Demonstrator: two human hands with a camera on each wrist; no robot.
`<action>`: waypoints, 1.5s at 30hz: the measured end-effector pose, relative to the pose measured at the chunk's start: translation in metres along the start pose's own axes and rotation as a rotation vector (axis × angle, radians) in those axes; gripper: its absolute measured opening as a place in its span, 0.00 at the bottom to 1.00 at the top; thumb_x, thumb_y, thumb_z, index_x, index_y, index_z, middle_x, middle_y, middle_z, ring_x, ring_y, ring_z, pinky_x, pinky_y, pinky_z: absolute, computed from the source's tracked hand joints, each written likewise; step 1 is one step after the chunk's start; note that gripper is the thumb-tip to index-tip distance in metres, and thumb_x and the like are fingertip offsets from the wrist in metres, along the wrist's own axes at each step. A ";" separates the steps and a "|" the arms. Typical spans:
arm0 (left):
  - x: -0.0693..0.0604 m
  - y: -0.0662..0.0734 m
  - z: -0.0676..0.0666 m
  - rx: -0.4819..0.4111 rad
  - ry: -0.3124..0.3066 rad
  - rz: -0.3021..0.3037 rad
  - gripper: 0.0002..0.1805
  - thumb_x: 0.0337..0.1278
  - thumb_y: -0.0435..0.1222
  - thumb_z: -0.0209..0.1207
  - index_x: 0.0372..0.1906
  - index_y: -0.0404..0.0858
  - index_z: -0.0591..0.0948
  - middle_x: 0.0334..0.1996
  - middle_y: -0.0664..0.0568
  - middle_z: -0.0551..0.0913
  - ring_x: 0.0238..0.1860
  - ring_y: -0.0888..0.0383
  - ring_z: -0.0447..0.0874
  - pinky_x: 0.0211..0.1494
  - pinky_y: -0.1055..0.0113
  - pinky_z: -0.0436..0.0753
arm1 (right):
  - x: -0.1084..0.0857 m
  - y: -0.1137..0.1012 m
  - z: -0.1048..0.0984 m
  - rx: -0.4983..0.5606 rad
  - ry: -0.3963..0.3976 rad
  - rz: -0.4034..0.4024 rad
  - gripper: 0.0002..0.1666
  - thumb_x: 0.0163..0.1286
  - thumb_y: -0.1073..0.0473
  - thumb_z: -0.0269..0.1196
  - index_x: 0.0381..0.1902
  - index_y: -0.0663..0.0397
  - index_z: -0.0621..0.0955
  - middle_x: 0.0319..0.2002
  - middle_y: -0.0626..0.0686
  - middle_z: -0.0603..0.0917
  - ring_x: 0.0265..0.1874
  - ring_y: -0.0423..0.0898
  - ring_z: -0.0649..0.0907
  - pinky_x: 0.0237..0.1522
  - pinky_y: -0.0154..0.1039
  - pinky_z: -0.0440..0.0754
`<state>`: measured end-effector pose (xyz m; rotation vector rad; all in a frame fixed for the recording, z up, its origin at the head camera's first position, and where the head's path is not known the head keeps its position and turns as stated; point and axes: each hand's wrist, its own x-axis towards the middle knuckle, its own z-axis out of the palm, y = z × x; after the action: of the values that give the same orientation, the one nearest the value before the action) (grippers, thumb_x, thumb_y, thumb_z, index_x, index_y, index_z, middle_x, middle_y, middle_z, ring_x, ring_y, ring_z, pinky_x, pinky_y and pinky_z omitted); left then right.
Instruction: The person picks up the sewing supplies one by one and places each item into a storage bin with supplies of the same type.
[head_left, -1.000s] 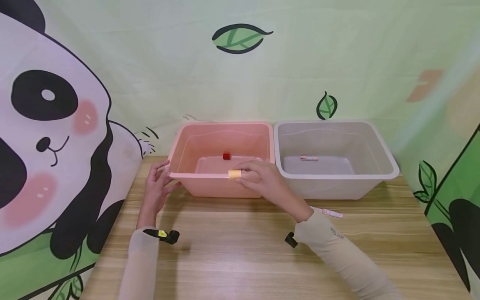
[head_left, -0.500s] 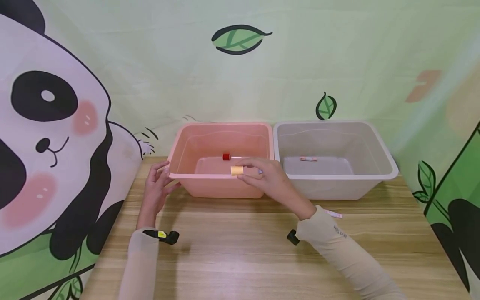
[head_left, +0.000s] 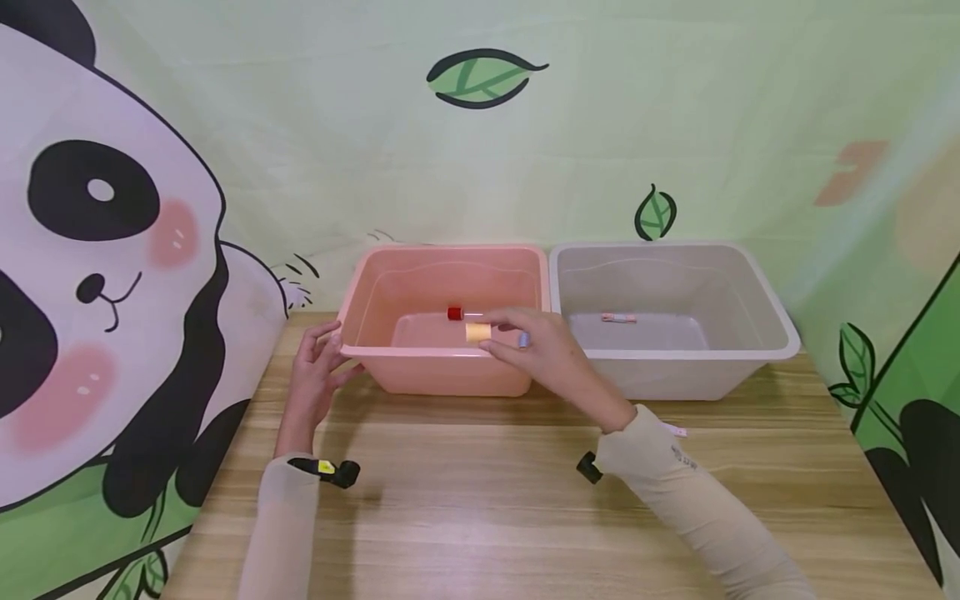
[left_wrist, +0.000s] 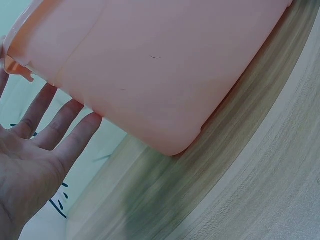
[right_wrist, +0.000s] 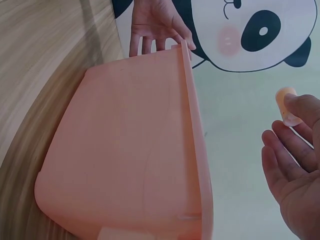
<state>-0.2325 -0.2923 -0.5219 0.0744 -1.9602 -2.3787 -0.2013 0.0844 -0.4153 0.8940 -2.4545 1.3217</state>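
Note:
In the head view my right hand (head_left: 543, 342) pinches a small tube by its yellow-orange cap (head_left: 477, 332), above the near side of the pink bin (head_left: 427, 372). In the right wrist view, thumb and fingertips hold the tube (right_wrist: 286, 106), its clear part showing below the cap. My left hand (head_left: 315, 371) touches the pink bin's left rim; its spread, fairly straight fingers (left_wrist: 82, 132) rest against the outer wall. Inside the pink bin lies a red-capped tube (head_left: 455, 314), partly hidden by my right hand. A small blue piece (head_left: 523, 339) shows between my right hand's fingers.
A grey bin (head_left: 675, 367) stands right beside the pink one, with a small pink-and-white stick-like item (head_left: 618, 317) on its floor. A similar pink-and-white piece (head_left: 677, 431) lies on the wooden table (head_left: 465, 500), mostly hidden by my right sleeve. A panda-printed cloth backs the table.
My right hand shifts slightly right and farther over the pink bin with the yellow-capped tube. The blue piece comes into view. My left hand keeps its place at the rim.

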 end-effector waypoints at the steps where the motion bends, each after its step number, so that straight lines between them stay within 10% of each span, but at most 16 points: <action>1: 0.000 0.000 0.000 0.001 0.001 0.000 0.21 0.73 0.46 0.58 0.66 0.49 0.71 0.62 0.48 0.71 0.49 0.58 0.87 0.49 0.55 0.87 | 0.000 0.000 -0.001 0.001 -0.001 -0.001 0.21 0.65 0.55 0.74 0.54 0.53 0.86 0.50 0.50 0.89 0.49 0.49 0.87 0.50 0.47 0.88; 19: 0.001 -0.001 0.000 -0.002 0.007 0.007 0.18 0.74 0.45 0.58 0.63 0.49 0.73 0.58 0.48 0.73 0.47 0.58 0.88 0.48 0.55 0.89 | 0.009 0.001 -0.015 0.054 -0.031 0.040 0.16 0.67 0.58 0.72 0.52 0.50 0.86 0.47 0.49 0.89 0.48 0.54 0.85 0.49 0.53 0.87; 45: 0.002 -0.002 -0.001 -0.010 -0.003 0.012 0.17 0.74 0.44 0.58 0.63 0.50 0.73 0.59 0.48 0.73 0.48 0.58 0.88 0.49 0.54 0.88 | 0.020 0.004 -0.023 -0.049 -0.060 0.047 0.20 0.68 0.55 0.71 0.55 0.57 0.84 0.50 0.55 0.88 0.46 0.50 0.88 0.36 0.35 0.89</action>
<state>-0.2344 -0.2926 -0.5245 0.0585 -1.9442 -2.3819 -0.2215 0.0966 -0.3960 0.8820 -2.5568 1.2620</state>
